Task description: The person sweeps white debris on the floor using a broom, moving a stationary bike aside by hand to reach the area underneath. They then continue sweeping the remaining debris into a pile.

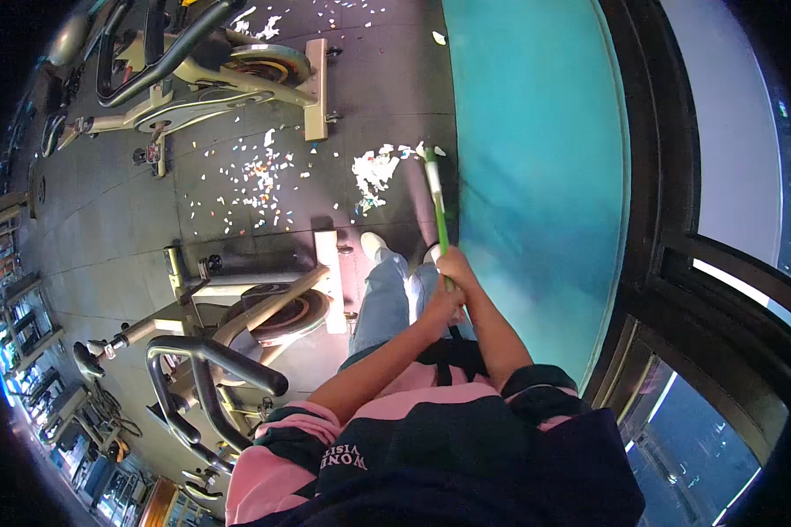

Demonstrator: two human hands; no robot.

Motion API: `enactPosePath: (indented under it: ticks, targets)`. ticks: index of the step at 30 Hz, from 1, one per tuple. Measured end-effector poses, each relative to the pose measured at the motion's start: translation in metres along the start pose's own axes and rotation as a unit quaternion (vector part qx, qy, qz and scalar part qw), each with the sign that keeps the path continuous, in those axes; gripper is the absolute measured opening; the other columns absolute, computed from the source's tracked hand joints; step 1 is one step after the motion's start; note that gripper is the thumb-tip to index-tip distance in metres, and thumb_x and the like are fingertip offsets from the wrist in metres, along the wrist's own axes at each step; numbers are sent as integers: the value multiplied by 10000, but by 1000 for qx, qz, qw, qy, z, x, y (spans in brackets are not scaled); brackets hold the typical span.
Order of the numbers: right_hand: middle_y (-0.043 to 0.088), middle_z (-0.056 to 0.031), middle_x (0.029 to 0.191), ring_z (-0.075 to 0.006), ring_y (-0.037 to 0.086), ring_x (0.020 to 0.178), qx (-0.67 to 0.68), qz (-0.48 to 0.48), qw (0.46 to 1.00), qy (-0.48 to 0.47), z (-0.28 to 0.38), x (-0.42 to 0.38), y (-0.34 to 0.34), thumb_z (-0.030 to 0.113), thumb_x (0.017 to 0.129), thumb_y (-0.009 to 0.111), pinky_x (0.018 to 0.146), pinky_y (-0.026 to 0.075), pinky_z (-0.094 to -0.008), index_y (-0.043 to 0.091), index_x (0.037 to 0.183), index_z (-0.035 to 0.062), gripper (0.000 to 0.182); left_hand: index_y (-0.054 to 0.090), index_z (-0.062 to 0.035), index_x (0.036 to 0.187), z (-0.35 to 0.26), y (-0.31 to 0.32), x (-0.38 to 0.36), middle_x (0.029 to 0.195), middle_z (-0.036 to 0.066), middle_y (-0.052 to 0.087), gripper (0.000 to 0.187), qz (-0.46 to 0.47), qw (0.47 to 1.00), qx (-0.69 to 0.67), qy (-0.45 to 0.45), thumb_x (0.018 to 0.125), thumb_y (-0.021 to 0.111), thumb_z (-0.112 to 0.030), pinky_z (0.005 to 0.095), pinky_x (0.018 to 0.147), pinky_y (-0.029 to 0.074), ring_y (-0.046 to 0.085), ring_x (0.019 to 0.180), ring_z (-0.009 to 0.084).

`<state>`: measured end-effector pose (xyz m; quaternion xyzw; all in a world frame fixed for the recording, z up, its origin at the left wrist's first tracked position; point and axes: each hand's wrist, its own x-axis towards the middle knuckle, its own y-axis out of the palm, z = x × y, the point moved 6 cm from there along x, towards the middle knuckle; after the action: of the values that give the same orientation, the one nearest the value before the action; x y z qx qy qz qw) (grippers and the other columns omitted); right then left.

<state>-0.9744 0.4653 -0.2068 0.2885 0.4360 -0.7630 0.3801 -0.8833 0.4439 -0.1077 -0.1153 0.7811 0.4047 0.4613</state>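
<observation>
Both my hands are wrapped round a green-handled tool (442, 224) that reaches forward from my body toward the floor. My left hand (441, 312) grips it near its rear end, and my right hand (454, 265) holds it a little farther forward. The tool's far end lies beside a pile of white paper scraps (375, 174) on the dark floor. More small scraps (264, 176), white with some coloured bits, are scattered left of that pile.
An exercise bike (211, 79) stands at the upper left and another bike (237, 334) close by at the lower left. A teal floor strip (536, 176) runs along the right, beside a dark-framed glass wall (659, 158). More gym equipment lines the far left.
</observation>
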Motion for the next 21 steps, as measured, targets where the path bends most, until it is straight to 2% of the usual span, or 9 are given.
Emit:
enactPosePath:
  ticks: [1, 7, 8, 11, 12, 15, 19, 20, 21]
  targets:
    - [564, -306, 898, -427, 553, 883, -52, -6, 999, 15, 6, 9, 12, 177, 733, 472, 767, 439, -462, 548, 918, -45, 299, 217, -157, 1232, -5, -6, -2, 731, 70, 479, 586, -7, 996, -91, -2, 726, 501, -78, 264, 370, 392, 482, 474, 158]
    - [578, -283, 894, -417, 559, 870, -110, 22, 994, -2, 23, -11, 37, 160, 743, 456, 757, 439, -476, 486, 988, -48, 323, 265, -151, 1177, 7, -13, -31, 741, 79, 480, 508, -127, 989, -63, 47, 726, 486, -78, 288, 422, 426, 510, 551, 177]
    - [576, -283, 893, -421, 557, 865, -87, 37, 995, -35, 23, -19, 35, 160, 746, 454, 756, 436, -480, 482, 994, -41, 320, 250, -67, 1177, 15, -9, -28, 769, 96, 495, 511, -109, 987, -66, 95, 722, 482, -64, 286, 452, 444, 531, 601, 191]
    - [567, -291, 885, -433, 548, 854, -70, 26, 994, -85, 30, -49, 9, 174, 758, 470, 740, 431, -494, 473, 1001, -5, 302, 178, 27, 1180, 28, 16, -32, 794, 115, 504, 558, -42, 998, -19, 32, 723, 487, -56, 279, 473, 453, 548, 638, 196]
    - [562, -297, 885, -437, 545, 857, -53, 22, 995, -83, 31, -56, -2, 179, 754, 491, 734, 431, -497, 474, 1005, 3, 307, 117, 76, 1172, 13, 28, -44, 794, 128, 500, 591, -50, 996, 31, 70, 735, 489, -66, 303, 498, 461, 556, 634, 202]
    - [554, -307, 880, -449, 538, 856, -60, 19, 996, -71, 20, -58, -23, 194, 747, 525, 709, 433, -504, 455, 1060, 42, 354, 76, 53, 1188, 6, 51, -53, 794, 136, 500, 611, -18, 999, 27, 37, 747, 481, -70, 314, 493, 468, 563, 622, 218]
    - [571, -292, 875, -436, 555, 844, -133, -36, 990, 8, 14, -37, -51, 174, 735, 522, 722, 452, -482, 376, 1116, -44, 463, 115, -87, 1217, -13, 55, -34, 752, 118, 485, 615, 62, 997, -34, 36, 733, 495, -67, 313, 439, 451, 538, 560, 195]
    - [575, -290, 873, -426, 562, 841, -144, -48, 988, 8, 10, -21, -50, 180, 722, 539, 727, 457, -473, 388, 1102, -68, 478, 183, -134, 1203, 12, 33, -4, 713, 84, 473, 580, 106, 989, 57, 87, 720, 496, -66, 297, 413, 435, 507, 515, 168]
    - [578, -289, 871, -416, 569, 839, -156, -59, 986, 7, 6, -5, -48, 186, 708, 556, 732, 461, -463, 399, 1087, -92, 495, 264, -123, 1132, -5, 30, -7, 723, 75, 475, 469, 53, 997, 12, 50, 722, 484, -63, 301, 446, 445, 513, 544, 164]
